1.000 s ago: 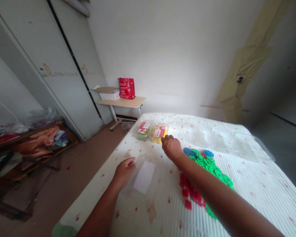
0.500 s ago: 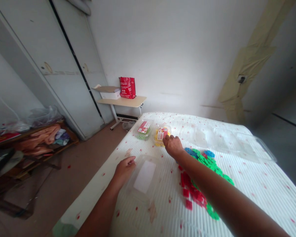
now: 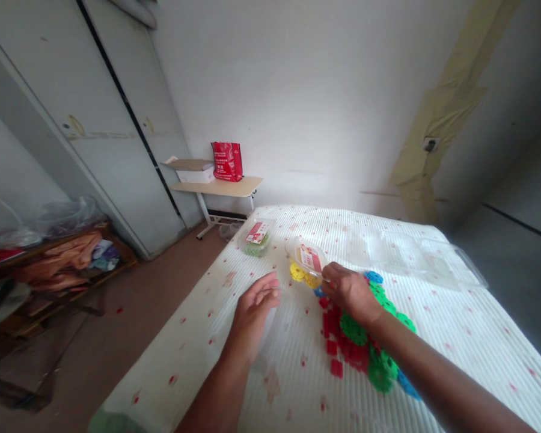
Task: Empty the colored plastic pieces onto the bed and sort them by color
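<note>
My right hand (image 3: 349, 291) is closed on the near right edge of a clear plastic box (image 3: 310, 255) with a red-and-white label, which tilts towards me. Yellow discs (image 3: 298, 272) show at its lower edge; whether they lie inside or under it I cannot tell. My left hand (image 3: 255, 307) is open, fingers spread, palm turned right. Partly behind that hand lies a see-through tray or lid, hard to make out. Under and around my right wrist lies a pile of green notched discs (image 3: 354, 329), red pieces (image 3: 336, 367) and some blue discs (image 3: 373, 276).
Another labelled clear box (image 3: 256, 237) with green contents stands at the far left of the table. Clear trays (image 3: 433, 258) lie on the right. Behind, a small side table (image 3: 234, 186) bears a red bag (image 3: 228, 161) and a white box (image 3: 196, 174).
My right hand has moved right and nearer, bringing the box with yellow discs along and tilting it. My left hand has moved up and right, its fingers spreading. The view has shifted slightly.
</note>
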Available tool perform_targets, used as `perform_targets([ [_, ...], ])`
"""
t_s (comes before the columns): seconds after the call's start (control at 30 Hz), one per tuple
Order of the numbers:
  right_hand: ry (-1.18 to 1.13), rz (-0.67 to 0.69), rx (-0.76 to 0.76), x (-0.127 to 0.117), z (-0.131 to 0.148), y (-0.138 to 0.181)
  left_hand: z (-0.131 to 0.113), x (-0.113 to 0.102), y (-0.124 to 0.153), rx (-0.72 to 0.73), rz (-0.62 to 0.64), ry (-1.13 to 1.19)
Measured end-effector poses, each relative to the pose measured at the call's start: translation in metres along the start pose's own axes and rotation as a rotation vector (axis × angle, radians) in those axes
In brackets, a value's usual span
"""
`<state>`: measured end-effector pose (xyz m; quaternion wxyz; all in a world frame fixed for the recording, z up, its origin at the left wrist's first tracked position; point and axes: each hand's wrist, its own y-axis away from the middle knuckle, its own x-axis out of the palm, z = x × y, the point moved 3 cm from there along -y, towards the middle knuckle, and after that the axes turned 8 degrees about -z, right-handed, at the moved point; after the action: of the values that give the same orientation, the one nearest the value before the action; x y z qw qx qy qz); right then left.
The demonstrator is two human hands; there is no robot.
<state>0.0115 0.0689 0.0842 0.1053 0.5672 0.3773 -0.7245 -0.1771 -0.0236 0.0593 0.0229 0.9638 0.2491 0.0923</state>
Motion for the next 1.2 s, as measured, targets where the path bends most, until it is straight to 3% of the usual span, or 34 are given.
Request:
perform_targets([
  [0.17,-0.132,-0.19,-0.044,-0.026,-0.002,0.038,0.024,0.046,0.019,-0.282,-0.013,0.44],
  [0.27,-0.21,-0.262,-0.058,-0.037,-0.004,0.062,0.029,0.072,0.028,-0.465,0.145,0.568],
  [0.4,-0.259,-0.292,-0.051,-0.041,-0.004,0.087,0.029,0.1,0.034,-0.542,0.384,0.717],
  [0.5,-0.201,-0.292,0.007,-0.043,-0.002,0.093,0.035,0.112,0.035,-0.538,0.411,0.781],
  [0.77,-0.24,-0.436,0.024,-0.05,0.025,0.083,0.051,0.119,0.04,-0.414,0.227,0.742],
  [0.9,-0.261,-0.486,0.074,-0.045,0.033,0.081,0.052,0.116,0.042,-0.386,0.213,0.724],
  [1.2,-0.364,-0.447,0.101,-0.044,0.031,0.087,0.062,0.113,0.04,-0.377,0.226,0.734],
])
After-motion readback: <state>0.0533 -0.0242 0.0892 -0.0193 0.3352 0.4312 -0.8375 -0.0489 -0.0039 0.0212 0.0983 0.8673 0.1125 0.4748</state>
